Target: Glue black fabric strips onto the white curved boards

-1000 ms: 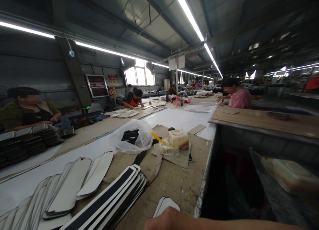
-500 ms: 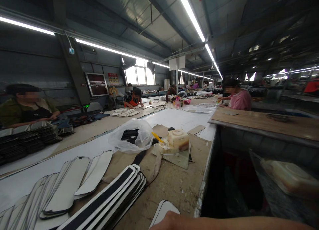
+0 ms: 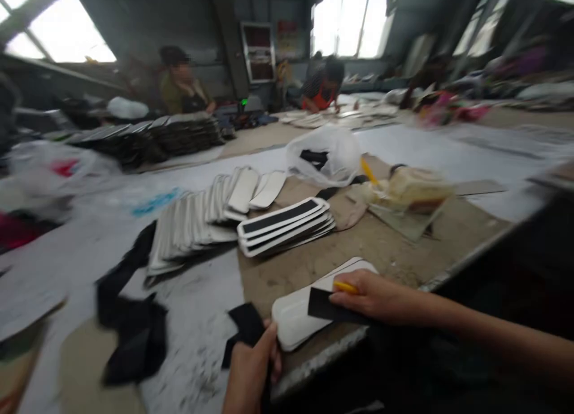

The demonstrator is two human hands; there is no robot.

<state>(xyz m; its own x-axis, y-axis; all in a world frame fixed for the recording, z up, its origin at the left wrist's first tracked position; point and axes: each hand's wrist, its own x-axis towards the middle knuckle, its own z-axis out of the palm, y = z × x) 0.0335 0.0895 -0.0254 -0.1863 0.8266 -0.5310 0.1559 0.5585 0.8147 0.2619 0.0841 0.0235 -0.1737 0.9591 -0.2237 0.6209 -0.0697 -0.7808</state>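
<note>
My right hand (image 3: 365,294) is closed round a yellow-handled tool (image 3: 345,287), over white rounded pieces (image 3: 298,318) at the table's front edge. A black strip (image 3: 325,306) lies at its fingers, above the top white piece. My left hand (image 3: 258,360) pinches a black strip (image 3: 247,325) beside the left end of those white pieces. Behind them sits a stack of white pieces with black centres (image 3: 282,223). A fanned row of plain white pieces (image 3: 192,226) lies to its left.
An open plastic bag (image 3: 329,157) with black material stands behind the stacks. Right of it are a container (image 3: 417,190) and a yellow stick (image 3: 369,170). Black strips (image 3: 139,336) lie left. Two people (image 3: 183,82) (image 3: 323,85) are across the table.
The view has swung left and down. Both hands now show, where only part of one hand and a forearm showed before. The white pieces at the front edge are now in fuller view.
</note>
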